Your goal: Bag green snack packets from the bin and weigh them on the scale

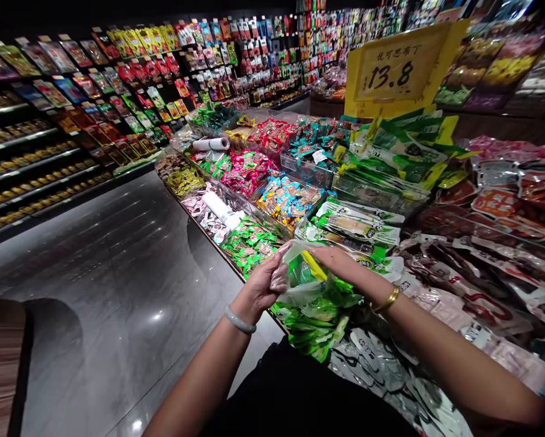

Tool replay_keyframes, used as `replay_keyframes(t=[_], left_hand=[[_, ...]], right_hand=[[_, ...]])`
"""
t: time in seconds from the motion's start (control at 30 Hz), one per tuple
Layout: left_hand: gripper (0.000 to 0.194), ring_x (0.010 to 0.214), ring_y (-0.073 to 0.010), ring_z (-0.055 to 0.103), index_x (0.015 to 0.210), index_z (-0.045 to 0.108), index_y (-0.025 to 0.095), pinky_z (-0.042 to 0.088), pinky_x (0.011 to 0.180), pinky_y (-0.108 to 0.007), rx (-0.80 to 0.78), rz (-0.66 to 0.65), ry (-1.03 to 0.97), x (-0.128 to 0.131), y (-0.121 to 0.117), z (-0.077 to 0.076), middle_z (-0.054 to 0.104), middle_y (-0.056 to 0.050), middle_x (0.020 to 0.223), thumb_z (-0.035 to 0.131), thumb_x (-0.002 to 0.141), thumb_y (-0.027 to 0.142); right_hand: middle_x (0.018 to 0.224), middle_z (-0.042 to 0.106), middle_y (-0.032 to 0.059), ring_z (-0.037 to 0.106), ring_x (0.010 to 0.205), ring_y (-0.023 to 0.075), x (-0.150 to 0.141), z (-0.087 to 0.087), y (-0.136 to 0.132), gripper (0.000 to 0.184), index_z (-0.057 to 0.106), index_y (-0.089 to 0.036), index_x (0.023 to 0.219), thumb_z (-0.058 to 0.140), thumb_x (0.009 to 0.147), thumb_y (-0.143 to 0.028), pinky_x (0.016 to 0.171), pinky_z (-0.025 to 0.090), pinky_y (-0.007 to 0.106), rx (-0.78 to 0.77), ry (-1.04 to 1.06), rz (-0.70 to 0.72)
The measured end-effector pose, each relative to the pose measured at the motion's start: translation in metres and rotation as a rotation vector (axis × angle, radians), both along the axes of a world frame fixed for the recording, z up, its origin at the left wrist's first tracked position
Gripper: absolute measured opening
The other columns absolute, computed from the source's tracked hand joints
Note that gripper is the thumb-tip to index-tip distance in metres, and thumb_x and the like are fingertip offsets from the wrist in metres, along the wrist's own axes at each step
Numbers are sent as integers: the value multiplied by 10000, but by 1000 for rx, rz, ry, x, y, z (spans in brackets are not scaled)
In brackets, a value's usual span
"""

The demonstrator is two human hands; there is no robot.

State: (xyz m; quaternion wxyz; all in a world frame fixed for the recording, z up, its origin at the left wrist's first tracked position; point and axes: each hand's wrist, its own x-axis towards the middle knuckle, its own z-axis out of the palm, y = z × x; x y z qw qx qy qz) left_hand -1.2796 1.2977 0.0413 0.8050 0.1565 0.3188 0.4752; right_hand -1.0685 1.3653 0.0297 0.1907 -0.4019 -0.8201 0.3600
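My left hand (267, 280) is closed around the rim of a thin see-through plastic bag (300, 295). A jade-like pale bangle circles that wrist. My right hand (334, 260), with a gold bangle at the wrist, grips the opposite side of the bag's mouth; its fingertips are partly hidden. Green and yellow packaging (315, 267) shows in the bag's opening, though I cannot tell whether it lies inside or behind the film. Below the bag is a pile of green snack packets (318, 334), close to the counter's front edge.
Bins of wrapped snacks (288, 197) spread across the counter. White rolls of plastic bags (220, 209) lie among them. A yellow price sign (400, 70) reading 13.8 stands at the back right. Stocked wall shelves (140, 73) line the far left, beyond the grey floor (131, 291).
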Motion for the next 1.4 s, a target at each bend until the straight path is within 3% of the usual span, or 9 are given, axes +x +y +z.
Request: replay_keyframes(t=[0.2,0.4,0.5,0.67,0.77,0.93,1.1,1.23,1.4], left_hand=[[384,373,-40,248,1312,606,161,296,356,-115,84,114,58,-9,-21,40,329,104,494,589,956,305],[280,387,-31,288,1060,710,103,321,373,-132,174,359,259,-28,-66,70,364,93,497,666,903,331],[304,388,-32,304,992,724,102,313,376,-138,196,437,396,-27,-98,77,360,93,479,721,854,373],[365,379,-26,277,1033,729,97,268,367,-144,177,372,450,-9,-154,83,356,98,484,731,839,407],[390,374,-29,284,1042,729,84,261,374,-155,180,288,429,1,-189,77,346,101,474,728,838,415],[346,383,-31,307,995,734,96,269,385,-163,158,258,354,2,-254,50,362,96,485,739,827,399],[288,415,-39,349,941,729,121,309,408,-166,134,218,290,4,-315,29,383,86,510,707,855,395],[279,434,-62,414,874,726,135,377,443,-191,159,109,329,28,-352,35,419,71,514,724,831,411],[306,418,-79,440,751,718,144,410,439,-224,149,-161,323,77,-397,58,432,53,513,777,763,444]], right_hand=[[740,713,151,671,740,269,7,54,-45,602,710,-115,934,467,927,-666,739,515,378,543,-583,43],[744,674,26,624,1005,247,41,91,-73,231,641,-248,800,503,960,-155,1187,275,507,772,-267,332],[736,655,3,602,983,227,51,88,-91,304,654,-277,851,446,960,-85,1213,216,513,820,-216,311],[732,671,6,573,847,227,40,63,-152,268,671,-291,1166,664,898,-278,1054,380,482,792,-311,349],[697,674,56,583,861,271,29,45,-198,213,744,-215,848,794,764,-405,1001,403,503,719,-400,402],[715,663,48,585,868,233,37,38,-283,196,679,-212,633,679,815,-140,1170,282,517,730,-433,393],[1051,699,50,589,1125,250,88,57,-374,222,679,-232,811,521,952,-164,1216,228,589,715,-377,173],[1252,678,90,576,1224,312,133,59,-445,161,698,-232,873,555,948,-233,1128,352,627,678,-373,-119],[1050,740,103,702,977,246,169,48,-543,147,660,-237,891,542,958,-295,835,587,387,403,-49,-461]])
